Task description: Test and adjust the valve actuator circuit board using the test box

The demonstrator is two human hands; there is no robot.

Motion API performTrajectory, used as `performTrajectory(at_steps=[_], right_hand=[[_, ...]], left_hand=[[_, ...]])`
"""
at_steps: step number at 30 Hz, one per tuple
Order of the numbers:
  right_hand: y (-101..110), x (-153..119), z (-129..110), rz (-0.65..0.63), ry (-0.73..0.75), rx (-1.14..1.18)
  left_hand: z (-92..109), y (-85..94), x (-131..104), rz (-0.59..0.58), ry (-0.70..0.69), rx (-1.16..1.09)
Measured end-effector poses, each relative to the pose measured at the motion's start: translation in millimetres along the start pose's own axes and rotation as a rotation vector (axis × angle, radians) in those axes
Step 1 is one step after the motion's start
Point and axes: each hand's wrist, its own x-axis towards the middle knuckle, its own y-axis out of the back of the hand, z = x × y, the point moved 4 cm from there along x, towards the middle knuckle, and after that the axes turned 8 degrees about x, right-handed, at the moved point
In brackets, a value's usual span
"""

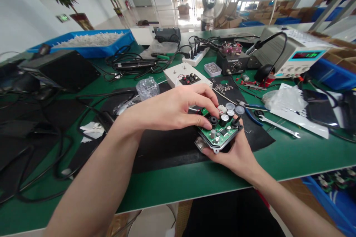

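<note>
A green circuit board [221, 133] set in a metal housing is held tilted above the black mat [172, 147]. My right hand [236, 155] grips the housing from below and the right side, its thumb at the near left edge. From above, my left hand [186, 105] reaches over the board. Its thumb and index finger close about a black round component [213, 120] near the board's left side. Capacitors [224, 119] and a black upright post [237, 119] stand on the board. The housing's underside is mostly hidden.
Behind the hands stands a white switch box [176, 71]. A wrench [279, 126], blue-handled pliers [253, 117] and loose nuts [224, 88] lie to the right. A power supply [294, 53] is at the back right. Cables [58, 155] trail across the left.
</note>
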Motion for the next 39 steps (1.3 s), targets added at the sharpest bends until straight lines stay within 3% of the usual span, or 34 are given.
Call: performTrajectory(at_steps=[9,16,22,27,33,39], right_hand=[[-0.4,2.3,0.1,0.009,-0.013,0.017],[-10.1,19.6,-3.1,0.074,-0.107,0.045],[-17.1,25.7,-1.6,0.116,-0.073,0.051],[-13.4,26.0,2.9,0.028,-0.050,0.077],[-10.3,37.9,1.9,-0.170,-0.208,0.456],[-10.3,43.8,7.9,-0.126,-0.270,0.571]], left_hand=[[-2.3,0.2,0.1,0.025,0.000,0.015],[-32.5,1.5,-1.1,0.073,0.073,-0.023],[-51.3,0.6,-4.2,0.103,0.086,-0.086],[-54.6,-0.6,-4.3,0.092,0.045,-0.075],[-67.4,-1.7,-5.7,0.162,0.081,-0.078],[-76.6,-5.8,-7.3,0.182,0.157,-0.172]])
